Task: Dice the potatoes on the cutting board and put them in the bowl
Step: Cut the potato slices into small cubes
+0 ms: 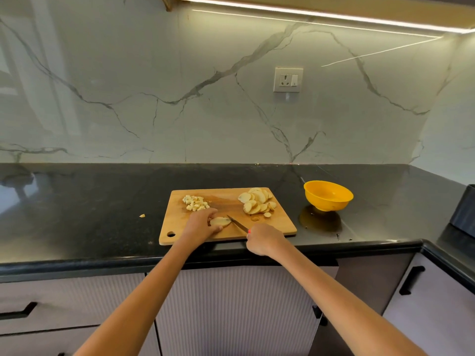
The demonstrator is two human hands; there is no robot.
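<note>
Right hand [264, 238], at the worktop's front edge, grips the knife [237, 223]. Left hand [201, 223] fingers pinch stacked potato slices [220, 221] beside the blade: a slip could nick them.

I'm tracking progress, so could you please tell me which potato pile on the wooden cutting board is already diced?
The far-left pile of small pale cubes is diced; the far-right heap remains round slices.

Black countertop [102, 201] carries wooden cutting board [223, 201], yellow bowl [328, 196] right, stray potato bit [142, 215] left.
</note>
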